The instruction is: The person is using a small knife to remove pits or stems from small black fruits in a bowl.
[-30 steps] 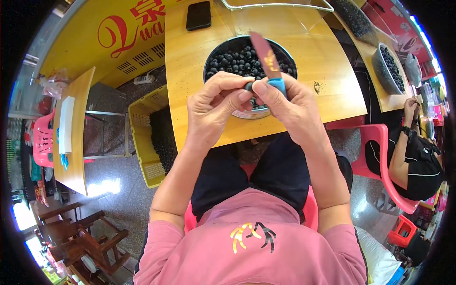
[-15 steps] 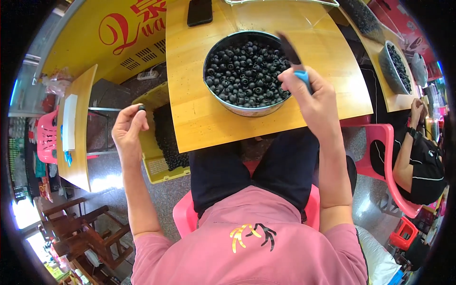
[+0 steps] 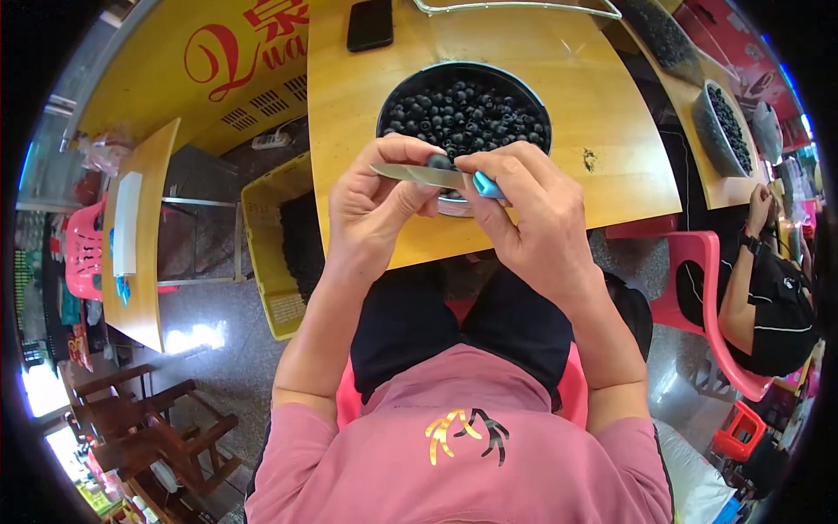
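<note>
Moved in from the crate point(image 3: 262, 262), the left hand point(image 3: 368, 203), half closed, pinches a fruit point(image 3: 439, 161) over the near rim of the bowl point(image 3: 456, 208); the right hand point(image 3: 543, 203), curled round the knife point(image 3: 410, 174), holds its blade close by

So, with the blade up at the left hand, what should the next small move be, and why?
Probably a short, careful cut into the dark round piece: the left hand pinches it, and the right hand holds the knife with its blade right by it, though whether they touch is unclear.
</note>
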Available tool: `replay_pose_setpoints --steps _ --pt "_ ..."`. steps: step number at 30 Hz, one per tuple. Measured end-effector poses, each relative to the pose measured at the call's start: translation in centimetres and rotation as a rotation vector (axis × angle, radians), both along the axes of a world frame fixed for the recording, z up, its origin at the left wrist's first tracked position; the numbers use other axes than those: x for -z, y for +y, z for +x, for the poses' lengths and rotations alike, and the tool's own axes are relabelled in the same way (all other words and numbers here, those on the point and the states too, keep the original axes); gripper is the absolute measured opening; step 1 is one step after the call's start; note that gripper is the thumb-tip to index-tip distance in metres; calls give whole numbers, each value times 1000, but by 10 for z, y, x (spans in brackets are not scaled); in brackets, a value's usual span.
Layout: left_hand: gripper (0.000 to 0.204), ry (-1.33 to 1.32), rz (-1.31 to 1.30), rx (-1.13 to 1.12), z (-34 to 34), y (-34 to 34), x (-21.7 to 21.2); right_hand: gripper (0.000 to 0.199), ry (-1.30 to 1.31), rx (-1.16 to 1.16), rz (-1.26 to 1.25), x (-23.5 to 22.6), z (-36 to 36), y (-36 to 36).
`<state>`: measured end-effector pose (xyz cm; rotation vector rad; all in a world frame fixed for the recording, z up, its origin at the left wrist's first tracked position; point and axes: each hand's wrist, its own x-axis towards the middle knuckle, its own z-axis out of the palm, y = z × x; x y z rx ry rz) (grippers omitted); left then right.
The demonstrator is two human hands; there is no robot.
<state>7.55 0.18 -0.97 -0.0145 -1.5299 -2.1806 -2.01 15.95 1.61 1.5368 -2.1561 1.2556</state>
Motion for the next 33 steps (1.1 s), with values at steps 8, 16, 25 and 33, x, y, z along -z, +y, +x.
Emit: replay_pose_setpoints --steps 8,16,25,33 --pt "17 -48 3 35 -1 3 1 18 25 35 -10 3 -4 1" --pt "17 -13 -28 25 -6 4 -4 19 120 42 -30 2 -11 -1" --pt "15 11 106 122 -4 3 -6 20 -472 105 -53 4 -20 5" --pt "19 11 -55 9 -12 5 0 22 -1028 -165 -238 -5 0 -5"
